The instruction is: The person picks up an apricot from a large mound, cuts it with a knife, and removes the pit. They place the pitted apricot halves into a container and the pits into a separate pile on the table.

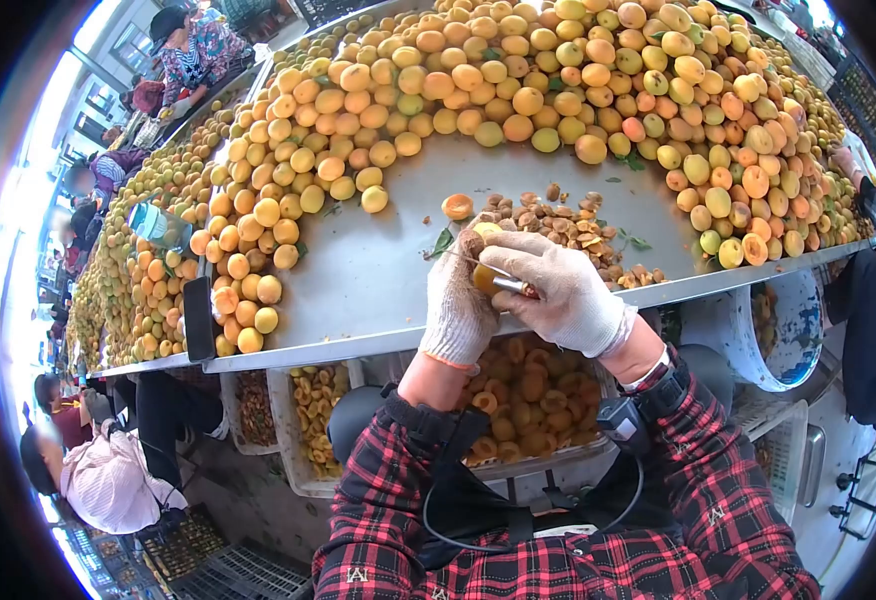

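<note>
My left hand [456, 305], in a white knitted glove, is closed around an apricot [485, 278] above the table's front edge. In my right hand [565, 290], also gloved, is a small knife [514, 286] with a pale handle; its thin blade lies across the apricot. Both hands meet at the fruit. Just behind them on the metal table [378, 265] is a heap of brown pits and fruit scraps [583, 232]. A cut apricot half [457, 206] lies to the left of that heap.
Piled apricots [528, 100] curve around the back and sides. A black phone [199, 318] rests at the front left edge. Below are a crate of halves [533, 400], a crate of pieces [318, 405] and a white bucket [788, 330]. Other people sit at left and right.
</note>
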Motion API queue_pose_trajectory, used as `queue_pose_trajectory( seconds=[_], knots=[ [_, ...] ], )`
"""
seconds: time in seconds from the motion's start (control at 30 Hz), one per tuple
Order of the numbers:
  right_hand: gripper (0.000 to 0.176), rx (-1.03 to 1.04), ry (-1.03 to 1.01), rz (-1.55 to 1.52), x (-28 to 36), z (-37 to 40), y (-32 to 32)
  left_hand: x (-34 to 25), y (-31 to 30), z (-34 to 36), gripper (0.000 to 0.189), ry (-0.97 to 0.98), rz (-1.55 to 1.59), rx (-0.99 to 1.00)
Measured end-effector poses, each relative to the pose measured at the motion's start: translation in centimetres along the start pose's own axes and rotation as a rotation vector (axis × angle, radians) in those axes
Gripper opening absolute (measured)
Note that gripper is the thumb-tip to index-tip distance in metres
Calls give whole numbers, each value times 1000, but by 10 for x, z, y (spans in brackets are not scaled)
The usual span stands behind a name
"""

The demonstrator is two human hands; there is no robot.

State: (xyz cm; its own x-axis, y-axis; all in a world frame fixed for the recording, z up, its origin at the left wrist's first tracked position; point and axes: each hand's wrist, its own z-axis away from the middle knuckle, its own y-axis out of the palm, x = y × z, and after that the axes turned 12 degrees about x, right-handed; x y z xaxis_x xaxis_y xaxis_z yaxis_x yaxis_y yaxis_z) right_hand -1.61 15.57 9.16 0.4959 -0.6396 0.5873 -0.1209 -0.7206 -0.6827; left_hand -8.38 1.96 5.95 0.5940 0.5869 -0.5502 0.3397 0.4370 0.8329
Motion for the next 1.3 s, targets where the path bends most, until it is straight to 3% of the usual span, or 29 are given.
queue_pose_trajectory(
  seconds=[0.07,0.13,0.17,0.23,0.3,0.37,0.43,0.63,0.67,0.73,0.77,0.83,1.07,1.13,1.17,1.23,1.3],
  knots=[
    [39,-47,-17,-34,1,0,0,3,-4,1,37,19,-44,-4],
    [33,-117,192,-436,9,-1,-7,4,1,3,37,30,-87,-6],
    [27,-157,363,-799,12,-3,-13,4,3,4,36,-7,-127,-10],
    [23,-389,292,-987,6,-10,-30,2,15,10,36,-79,-207,-19],
    [23,-494,284,-1187,-7,-10,-44,3,24,13,36,-98,-186,-17],
    [22,-621,177,-1283,-12,-14,-46,5,27,16,39,-225,-250,94],
    [21,-642,134,-1362,-17,-13,-48,9,19,17,38,-284,-106,208],
    [18,-753,216,-1147,-7,-18,-45,25,12,20,47,217,-1495,408],
    [18,-735,212,-1090,-6,-18,-45,24,12,20,47,216,-1495,408],
    [18,-708,192,-1037,-4,-18,-44,16,18,18,40,421,-1706,564],
    [18,-709,193,-1037,-4,-18,-43,17,24,19,40,421,-1706,565],
    [18,-705,190,-1043,-2,-18,-41,20,41,24,36,-323,-332,137],
    [17,-582,132,-1039,1,-17,-35,23,32,25,33,-216,-559,114],
    [25,-597,186,-1093,2,-20,-38,19,33,29,32,76,-1175,317],
    [25,-598,186,-1093,1,-20,-39,20,33,29,32,76,-1175,318],
    [24,-574,190,-1283,-3,-18,-41,21,32,27,38,251,-1324,412],
    [27,-560,192,-1325,-8,-16,-42,19,29,30,33,196,-1295,419]
  ],
)
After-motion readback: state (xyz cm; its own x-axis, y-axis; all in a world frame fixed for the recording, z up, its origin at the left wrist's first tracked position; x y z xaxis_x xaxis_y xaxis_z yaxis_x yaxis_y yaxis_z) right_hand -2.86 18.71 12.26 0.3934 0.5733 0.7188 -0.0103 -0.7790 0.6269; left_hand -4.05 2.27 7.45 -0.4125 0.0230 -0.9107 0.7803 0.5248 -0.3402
